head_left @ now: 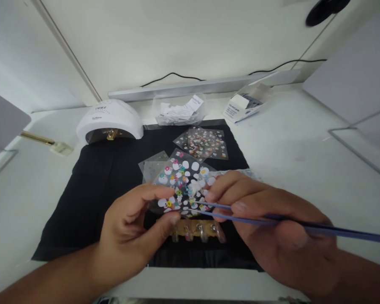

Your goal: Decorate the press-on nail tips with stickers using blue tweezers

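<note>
White tabletop [304, 160], black mat [107, 185]; left hand [129, 236] fingers pinching sticker sheet [180, 177], right hand [272, 228] fingers gripping blue tweezers [304, 226] at its near edge

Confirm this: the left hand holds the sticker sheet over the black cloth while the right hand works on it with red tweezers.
Wrong on one point: the tweezers are blue, not red, as the head view shows. The left hand does hold the sticker sheet over the black cloth, with the right hand working on it.
</note>
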Demonstrator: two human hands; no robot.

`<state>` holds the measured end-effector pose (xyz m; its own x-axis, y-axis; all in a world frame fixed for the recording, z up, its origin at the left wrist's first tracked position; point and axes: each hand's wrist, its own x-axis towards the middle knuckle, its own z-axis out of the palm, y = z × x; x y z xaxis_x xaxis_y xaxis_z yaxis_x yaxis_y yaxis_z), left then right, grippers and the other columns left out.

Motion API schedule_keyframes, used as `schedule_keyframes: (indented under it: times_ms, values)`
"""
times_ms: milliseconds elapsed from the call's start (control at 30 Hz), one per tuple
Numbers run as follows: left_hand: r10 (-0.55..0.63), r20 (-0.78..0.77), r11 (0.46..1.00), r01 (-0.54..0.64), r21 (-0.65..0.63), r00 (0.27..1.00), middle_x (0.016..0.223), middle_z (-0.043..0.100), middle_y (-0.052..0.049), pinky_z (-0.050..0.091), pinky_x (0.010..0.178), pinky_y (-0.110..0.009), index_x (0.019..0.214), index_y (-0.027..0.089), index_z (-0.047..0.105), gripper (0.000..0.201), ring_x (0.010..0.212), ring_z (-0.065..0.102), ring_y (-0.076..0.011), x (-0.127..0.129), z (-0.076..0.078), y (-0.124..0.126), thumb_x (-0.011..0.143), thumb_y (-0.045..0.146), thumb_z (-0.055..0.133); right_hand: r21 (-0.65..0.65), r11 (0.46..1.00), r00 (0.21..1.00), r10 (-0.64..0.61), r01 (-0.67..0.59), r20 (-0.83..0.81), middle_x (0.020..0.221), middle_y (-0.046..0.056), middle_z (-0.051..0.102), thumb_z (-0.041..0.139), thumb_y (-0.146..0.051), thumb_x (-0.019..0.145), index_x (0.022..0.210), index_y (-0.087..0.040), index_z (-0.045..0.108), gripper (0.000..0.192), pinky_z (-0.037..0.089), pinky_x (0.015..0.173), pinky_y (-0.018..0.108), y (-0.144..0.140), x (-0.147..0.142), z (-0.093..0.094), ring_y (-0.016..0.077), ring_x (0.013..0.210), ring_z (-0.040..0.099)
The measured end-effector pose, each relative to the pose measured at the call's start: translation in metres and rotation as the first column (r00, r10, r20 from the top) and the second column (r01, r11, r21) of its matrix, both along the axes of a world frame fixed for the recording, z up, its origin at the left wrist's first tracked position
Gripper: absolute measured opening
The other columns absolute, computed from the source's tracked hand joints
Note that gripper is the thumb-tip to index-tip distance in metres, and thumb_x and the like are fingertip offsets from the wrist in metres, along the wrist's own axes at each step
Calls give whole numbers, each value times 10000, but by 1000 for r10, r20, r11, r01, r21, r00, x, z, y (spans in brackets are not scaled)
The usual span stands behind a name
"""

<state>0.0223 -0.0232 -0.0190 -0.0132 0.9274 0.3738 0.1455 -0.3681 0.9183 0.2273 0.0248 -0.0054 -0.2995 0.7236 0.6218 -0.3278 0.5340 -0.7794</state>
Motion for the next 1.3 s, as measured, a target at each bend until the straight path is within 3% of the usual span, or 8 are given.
schedule_keyframes:
  times_ms: [100,167,400,600,833,1033,1300]
  values:
    - [36,29,999,-37,13,999,975,754,27,592,813,-202,1085,291,726,397,869,709,-122,3,0,-1,782,34,744,4,999,998,-54,54,9,753,79,741,546,-398,963,1053,-252,781,290,542,889,467,-6,-2,0,253,823,688]
    - [23,54,999,-24,21,998,939,755,18,597,766,-216,1082,284,731,400,817,705,-130,3,1,-1,763,44,766,-4,998,998,-62,62,25,756,78,740,544,-410,964,1055,-263,780,293,548,876,472,-8,-1,0,259,826,688]
    - [-206,25,978,207,-39,978,799,727,27,536,630,-191,957,285,750,286,666,645,-105,0,6,4,737,116,822,-25,999,999,25,-24,33,672,68,695,527,-372,980,1047,-236,781,296,578,706,412,-2,2,2,220,718,678]
    - [-173,32,976,176,-130,984,817,725,22,561,621,-209,1033,303,744,347,659,653,-117,0,3,0,755,103,797,-17,1000,1000,5,-4,29,665,76,691,555,-402,961,969,-218,798,305,580,673,417,-3,0,6,222,689,679]
    - [-124,-105,992,124,-2,987,881,748,42,569,704,-213,1089,338,723,372,753,677,-118,-2,5,-1,796,115,773,41,999,1000,5,-6,26,737,86,691,556,-363,961,1052,-199,781,293,604,704,414,-10,3,0,218,720,688]
    - [-102,-143,995,104,1,984,843,741,58,559,651,-192,1066,340,730,318,713,672,-99,-4,5,-4,808,163,785,56,998,999,14,-16,51,794,96,697,508,-312,984,1132,-190,751,310,610,748,409,-14,7,-5,219,777,697]
    - [-137,-192,991,136,-17,972,829,743,78,588,676,-208,1115,362,680,317,728,694,-102,-1,6,-4,878,155,716,64,998,964,-15,-2,264,754,91,704,460,-348,1007,1156,-276,732,318,625,747,426,-15,12,9,234,753,709]
